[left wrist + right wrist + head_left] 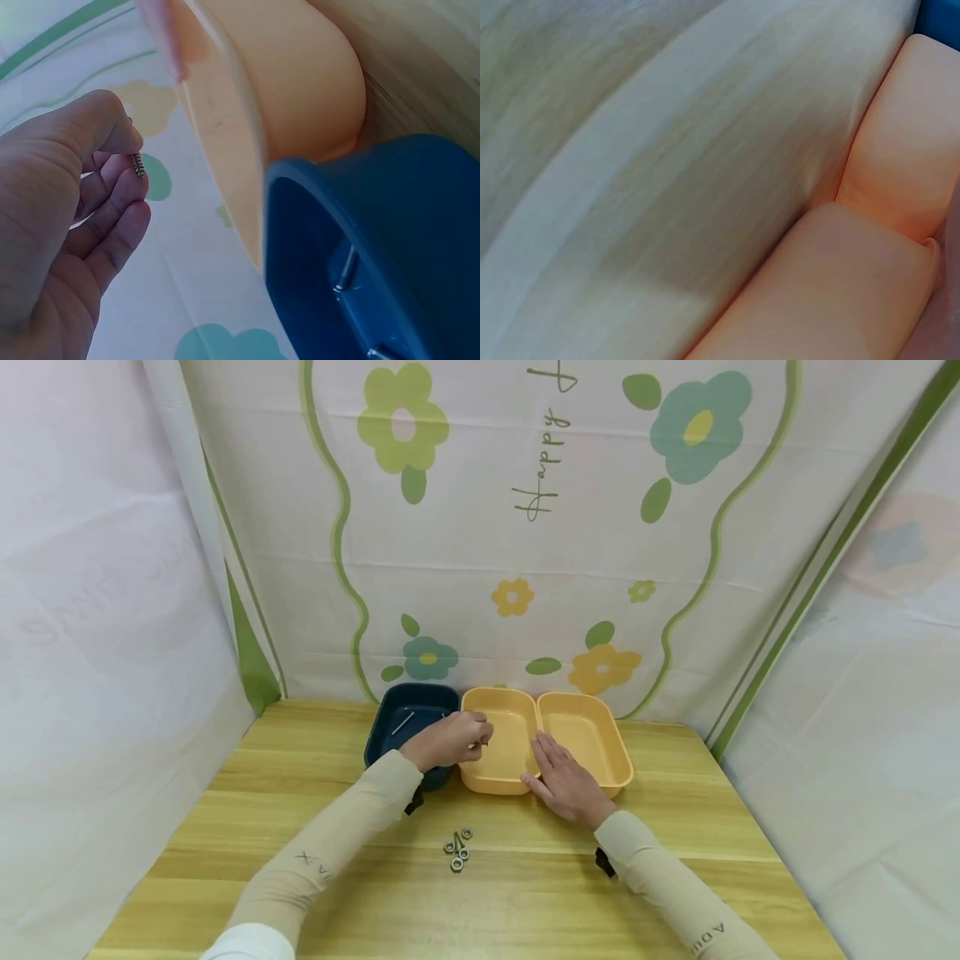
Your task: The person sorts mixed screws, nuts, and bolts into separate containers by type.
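My left hand [450,741] is over the middle yellow box [512,767], near its left rim. A small threaded screw [138,165] is pinched between its thumb and fingers; most of the screw is hidden by them. With fingers straight, my right hand [566,783] rests on the adjoining rims of the middle and right yellow boxes. Left of these stands the dark blue box [392,706], partly covered by the left hand and forearm. Slim metal pins or screws lie inside it, one of them a thin metal rod [402,723].
On the table [300,793] in front of the boxes lies a little group of several hex nuts [457,864] and a bolt [458,841]. The right yellow box [588,735] adjoins the middle one. A flowered cloth [450,543] hangs behind the boxes.
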A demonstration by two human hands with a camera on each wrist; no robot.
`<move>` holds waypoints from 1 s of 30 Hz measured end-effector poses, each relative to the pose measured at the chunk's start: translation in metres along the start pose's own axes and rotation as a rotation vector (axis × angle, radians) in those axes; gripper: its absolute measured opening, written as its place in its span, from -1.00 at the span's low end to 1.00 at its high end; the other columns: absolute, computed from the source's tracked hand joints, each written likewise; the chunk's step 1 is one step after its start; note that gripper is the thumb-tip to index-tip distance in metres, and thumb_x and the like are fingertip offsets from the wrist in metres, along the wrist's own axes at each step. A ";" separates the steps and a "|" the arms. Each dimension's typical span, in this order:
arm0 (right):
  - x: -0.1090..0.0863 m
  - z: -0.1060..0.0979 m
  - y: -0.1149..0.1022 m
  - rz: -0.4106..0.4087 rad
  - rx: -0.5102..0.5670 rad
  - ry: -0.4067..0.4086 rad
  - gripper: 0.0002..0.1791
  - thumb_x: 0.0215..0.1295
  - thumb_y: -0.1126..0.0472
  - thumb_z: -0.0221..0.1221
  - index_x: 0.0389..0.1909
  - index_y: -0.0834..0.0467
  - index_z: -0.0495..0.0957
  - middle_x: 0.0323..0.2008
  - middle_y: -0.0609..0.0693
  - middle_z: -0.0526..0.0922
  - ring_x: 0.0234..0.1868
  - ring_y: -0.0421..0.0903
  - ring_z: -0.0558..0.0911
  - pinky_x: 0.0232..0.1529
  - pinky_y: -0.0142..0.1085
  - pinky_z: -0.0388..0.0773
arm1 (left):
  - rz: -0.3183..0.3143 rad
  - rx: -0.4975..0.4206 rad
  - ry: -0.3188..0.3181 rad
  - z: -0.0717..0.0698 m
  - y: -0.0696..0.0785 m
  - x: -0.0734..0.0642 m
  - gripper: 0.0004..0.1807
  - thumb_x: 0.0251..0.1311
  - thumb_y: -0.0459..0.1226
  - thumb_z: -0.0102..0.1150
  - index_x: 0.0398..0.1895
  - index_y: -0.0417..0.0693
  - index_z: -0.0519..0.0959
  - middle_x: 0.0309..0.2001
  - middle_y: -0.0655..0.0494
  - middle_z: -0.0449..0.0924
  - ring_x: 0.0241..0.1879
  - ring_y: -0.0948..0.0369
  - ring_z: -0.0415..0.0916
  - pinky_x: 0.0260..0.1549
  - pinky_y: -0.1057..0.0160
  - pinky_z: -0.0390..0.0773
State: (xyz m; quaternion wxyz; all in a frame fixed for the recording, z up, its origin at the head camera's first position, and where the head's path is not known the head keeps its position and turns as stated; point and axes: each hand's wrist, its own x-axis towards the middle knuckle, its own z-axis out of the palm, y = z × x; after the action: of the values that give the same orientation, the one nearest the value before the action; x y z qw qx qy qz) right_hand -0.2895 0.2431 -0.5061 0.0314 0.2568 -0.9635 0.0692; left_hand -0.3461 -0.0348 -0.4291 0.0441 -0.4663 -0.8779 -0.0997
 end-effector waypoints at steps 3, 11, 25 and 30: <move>0.000 0.000 0.000 -0.001 -0.001 -0.002 -0.11 0.70 -0.22 -0.18 0.67 0.38 -0.10 0.69 0.33 -0.09 0.71 0.24 0.01 0.66 0.12 0.10 | -0.010 -0.006 0.004 0.003 -0.004 0.004 -0.93 0.30 -0.42 0.32 -0.24 -0.10 0.68 -0.31 0.09 0.58 -0.38 0.27 0.48 -0.33 0.49 0.55; 0.001 0.003 0.000 0.000 -0.008 0.009 -0.12 0.70 -0.22 -0.19 0.67 0.36 -0.11 0.70 0.32 -0.09 0.72 0.23 0.01 0.66 0.13 0.10 | -0.105 0.019 -0.014 0.010 -0.009 0.012 -0.84 0.39 -0.36 0.31 -0.02 -0.16 0.70 -0.08 -0.04 0.69 -0.16 0.14 0.66 -0.11 0.30 0.73; 0.001 0.003 0.001 0.009 0.005 0.004 -0.10 0.69 -0.26 -0.22 0.68 0.34 -0.13 0.70 0.30 -0.11 0.72 0.22 -0.02 0.66 0.14 0.07 | -0.137 0.083 -0.008 -0.003 -0.001 -0.007 -0.58 0.39 -0.23 0.34 0.26 -0.15 0.64 0.11 -0.04 0.68 -0.15 0.20 0.62 -0.03 0.25 0.72; -0.002 0.003 0.001 0.004 0.014 0.019 -0.11 0.70 -0.23 -0.18 0.67 0.37 -0.09 0.70 0.31 -0.08 0.72 0.24 0.00 0.65 0.15 0.09 | -0.106 0.077 0.008 -0.013 0.006 -0.017 -0.61 0.38 -0.23 0.34 0.22 -0.14 0.66 0.08 -0.03 0.68 -0.17 0.19 0.58 -0.07 0.26 0.71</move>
State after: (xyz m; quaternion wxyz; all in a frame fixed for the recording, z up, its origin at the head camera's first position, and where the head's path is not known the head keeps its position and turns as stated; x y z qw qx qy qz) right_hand -0.2881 0.2446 -0.5089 0.0385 0.2542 -0.9632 0.0784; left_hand -0.3315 -0.0478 -0.4185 0.0602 -0.4166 -0.9044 -0.0697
